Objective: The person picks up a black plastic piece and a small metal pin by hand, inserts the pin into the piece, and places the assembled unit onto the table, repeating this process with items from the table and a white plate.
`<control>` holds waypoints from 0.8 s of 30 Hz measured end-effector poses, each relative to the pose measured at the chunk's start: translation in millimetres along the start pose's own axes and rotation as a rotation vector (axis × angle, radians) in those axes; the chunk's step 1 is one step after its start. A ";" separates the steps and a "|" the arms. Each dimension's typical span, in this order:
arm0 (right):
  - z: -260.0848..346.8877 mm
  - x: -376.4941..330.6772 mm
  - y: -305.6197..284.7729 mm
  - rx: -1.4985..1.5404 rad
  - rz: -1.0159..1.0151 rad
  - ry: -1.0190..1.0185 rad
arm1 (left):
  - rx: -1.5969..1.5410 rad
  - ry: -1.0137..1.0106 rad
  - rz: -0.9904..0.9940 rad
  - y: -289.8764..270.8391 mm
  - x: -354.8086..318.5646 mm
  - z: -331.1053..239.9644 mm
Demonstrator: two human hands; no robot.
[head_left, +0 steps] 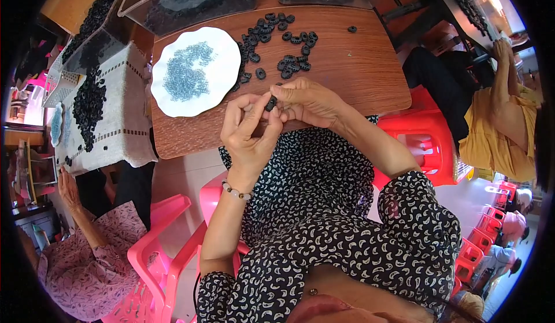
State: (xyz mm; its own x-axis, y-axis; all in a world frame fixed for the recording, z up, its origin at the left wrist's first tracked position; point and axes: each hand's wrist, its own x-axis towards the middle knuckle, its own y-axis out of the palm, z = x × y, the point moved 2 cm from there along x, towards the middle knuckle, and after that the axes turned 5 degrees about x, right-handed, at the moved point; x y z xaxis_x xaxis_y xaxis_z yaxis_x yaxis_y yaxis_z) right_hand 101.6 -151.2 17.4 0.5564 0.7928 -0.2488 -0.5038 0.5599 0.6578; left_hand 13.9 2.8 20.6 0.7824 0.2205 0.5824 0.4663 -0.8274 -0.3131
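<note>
Small black ring (270, 103) between both hands' fingertips, over brown wooden table (358, 63).

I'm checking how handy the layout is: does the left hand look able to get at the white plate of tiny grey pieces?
Probably yes: the left hand is just right of the white plate, nothing lies between them, though it shares a small black ring with the right hand.
</note>
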 end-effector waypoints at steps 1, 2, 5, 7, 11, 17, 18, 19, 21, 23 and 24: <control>-0.8 -0.1 1.5 0.001 0.001 0.002 | 0.001 -0.001 0.000 -0.6 0.9 -0.3; -1.1 0.5 2.4 -0.024 -0.028 -0.037 | 0.001 -0.020 0.004 -1.5 3.1 -0.6; -0.1 0.5 -1.2 -0.088 -0.052 -0.091 | 0.013 -0.024 0.012 -0.8 3.5 6.1; 0.3 0.8 -1.3 -0.124 -0.041 -0.100 | 0.033 -0.015 0.014 -1.1 3.8 10.4; 6.2 -1.2 6.8 -0.229 -0.085 -0.101 | 0.119 0.081 -0.032 -0.6 3.3 10.2; 13.5 -4.0 13.6 -0.166 0.012 -0.022 | 0.140 0.108 -0.041 -2.5 5.0 7.0; 12.4 -4.2 12.0 -0.161 0.039 0.011 | 0.121 0.119 -0.047 -2.5 5.3 5.5; 11.3 -4.3 10.3 -0.161 0.039 0.011 | 0.121 0.118 -0.048 -2.6 5.6 4.5; 8.3 -4.7 9.1 -0.066 0.105 0.078 | 0.126 0.164 -0.036 -3.0 6.1 2.0; 9.4 -5.7 9.8 -0.069 0.106 0.079 | 0.148 0.195 -0.029 -3.7 7.5 1.7; 9.5 -5.9 10.3 -0.072 0.108 0.079 | 0.170 0.227 -0.021 -3.7 7.8 1.3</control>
State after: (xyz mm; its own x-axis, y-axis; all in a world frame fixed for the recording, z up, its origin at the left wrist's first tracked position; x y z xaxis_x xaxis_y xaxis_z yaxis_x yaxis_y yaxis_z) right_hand 99.4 -152.4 32.4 0.4442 0.8641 -0.2367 -0.6052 0.4842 0.6319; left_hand 18.8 8.3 25.3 0.6683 0.0995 0.7372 0.5591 -0.7209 -0.4095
